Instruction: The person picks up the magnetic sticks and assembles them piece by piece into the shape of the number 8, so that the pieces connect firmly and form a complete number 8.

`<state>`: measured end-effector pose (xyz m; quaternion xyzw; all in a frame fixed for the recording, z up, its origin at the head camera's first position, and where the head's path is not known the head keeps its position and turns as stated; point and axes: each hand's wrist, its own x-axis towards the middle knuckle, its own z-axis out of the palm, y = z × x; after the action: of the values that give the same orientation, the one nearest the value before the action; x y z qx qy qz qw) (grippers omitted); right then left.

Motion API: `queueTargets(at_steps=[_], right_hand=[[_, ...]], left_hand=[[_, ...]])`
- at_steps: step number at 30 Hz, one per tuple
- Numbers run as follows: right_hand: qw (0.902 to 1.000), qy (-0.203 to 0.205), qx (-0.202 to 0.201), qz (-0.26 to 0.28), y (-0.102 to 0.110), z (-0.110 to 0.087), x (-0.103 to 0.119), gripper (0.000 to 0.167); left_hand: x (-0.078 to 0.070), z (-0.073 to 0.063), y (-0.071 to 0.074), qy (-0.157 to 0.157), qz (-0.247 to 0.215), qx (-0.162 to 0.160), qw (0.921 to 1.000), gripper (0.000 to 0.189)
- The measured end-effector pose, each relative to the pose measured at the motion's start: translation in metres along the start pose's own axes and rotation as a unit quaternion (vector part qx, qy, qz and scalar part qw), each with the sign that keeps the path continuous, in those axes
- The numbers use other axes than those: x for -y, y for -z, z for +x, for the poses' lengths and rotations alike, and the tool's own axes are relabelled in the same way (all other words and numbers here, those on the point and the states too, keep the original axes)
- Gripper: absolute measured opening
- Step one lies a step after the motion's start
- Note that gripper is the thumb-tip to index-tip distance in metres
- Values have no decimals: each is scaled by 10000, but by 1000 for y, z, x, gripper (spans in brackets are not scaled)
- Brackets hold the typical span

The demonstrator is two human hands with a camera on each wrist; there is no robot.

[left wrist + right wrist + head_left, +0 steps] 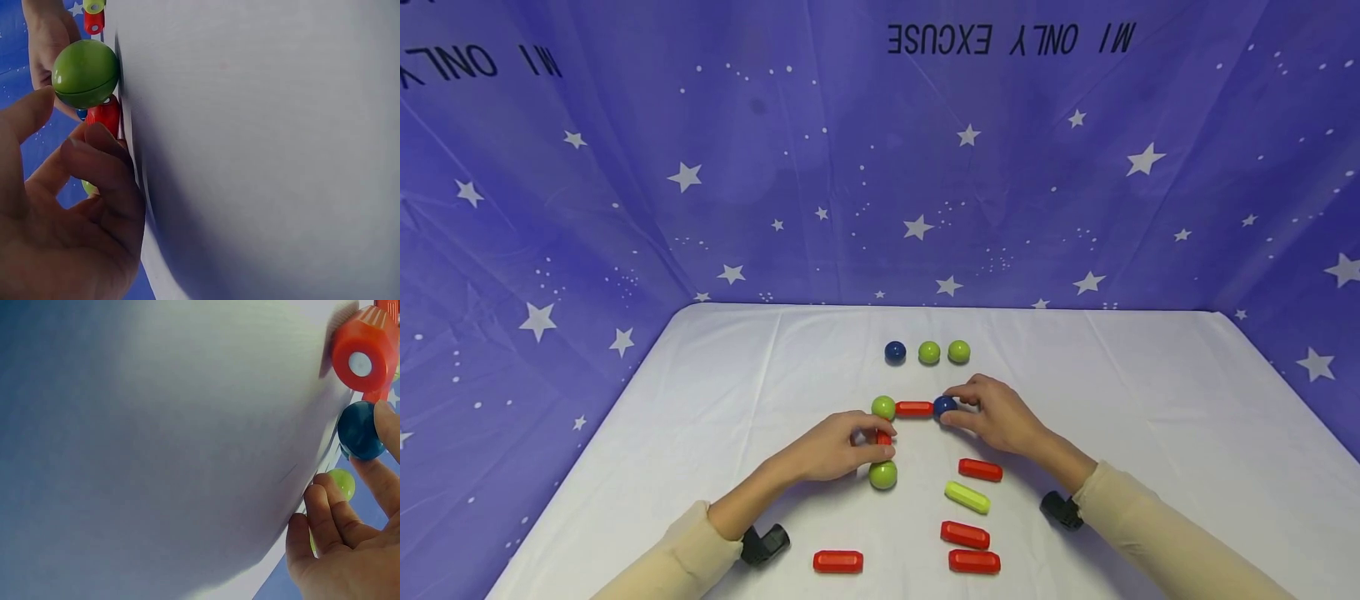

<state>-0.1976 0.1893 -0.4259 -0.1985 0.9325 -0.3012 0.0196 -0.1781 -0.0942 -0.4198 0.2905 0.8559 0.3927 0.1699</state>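
Both forearms are covered by close-fitting, pale beige long sleeves [1157, 521] that end at the wrists. The left hand [835, 450] and right hand [1000, 417] are bare. A small black camera unit [763, 543] is strapped under each wrist.
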Motion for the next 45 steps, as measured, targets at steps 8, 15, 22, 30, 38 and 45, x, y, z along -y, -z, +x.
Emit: queueTargets(at_steps=[8, 15, 22, 30, 38, 45], right_hand=[[10000, -2, 48, 6, 0, 0, 0, 35], [10000, -14, 81, 26, 1, 0, 0, 36], [10000, 6, 49, 64, 1, 0, 0, 36], [9999, 7, 51, 88, 1, 0, 0, 36], [10000, -28, 74, 30, 2, 0, 0, 36], [10000, 17, 50, 26, 1, 0, 0, 35]], left_hand=[[2, 1, 0, 80, -122, -6, 9999, 28], [3, 0, -1, -49, -1, 2, 10000, 33], [3, 0, -1, -24, 124, -184, 9998, 29], [5, -1, 2, -61, -341, 22, 9994, 32], [7, -10, 9, -18, -600, 728, 9955, 41], [4, -11, 5, -162, -434, 789, 9958, 31]])
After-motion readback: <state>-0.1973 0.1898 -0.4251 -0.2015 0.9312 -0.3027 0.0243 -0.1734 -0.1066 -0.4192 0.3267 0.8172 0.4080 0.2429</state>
